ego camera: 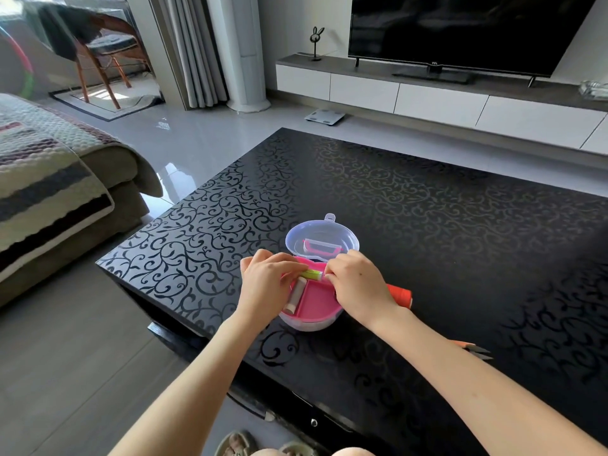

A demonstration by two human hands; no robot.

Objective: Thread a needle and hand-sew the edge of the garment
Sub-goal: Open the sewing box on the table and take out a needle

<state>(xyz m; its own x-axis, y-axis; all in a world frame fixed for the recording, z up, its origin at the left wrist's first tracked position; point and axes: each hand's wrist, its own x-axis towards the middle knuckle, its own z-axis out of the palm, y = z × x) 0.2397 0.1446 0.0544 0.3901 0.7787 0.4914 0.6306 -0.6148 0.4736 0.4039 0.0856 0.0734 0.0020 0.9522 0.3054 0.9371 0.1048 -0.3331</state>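
A small sewing box with a pink inner tray point(314, 299) stands near the front left of the black patterned table point(427, 225), its clear lid point(320, 238) folded open behind it. Over the tray, my left hand point(268, 281) and my right hand point(357, 284) together pinch a small yellow-green tube point(311, 274), one at each end. A pale lilac tube point(295, 295) lies in the tray's left compartment. An orange-red thread spool point(401, 295) lies on the table just right of my right hand. No needle or garment is visible.
Small snips with an orange handle point(473, 348) lie on the table behind my right forearm. A sofa with a striped quilt point(49, 179) is at the left. A TV point(460, 31) on a low white cabinet point(427, 97) stands beyond the table.
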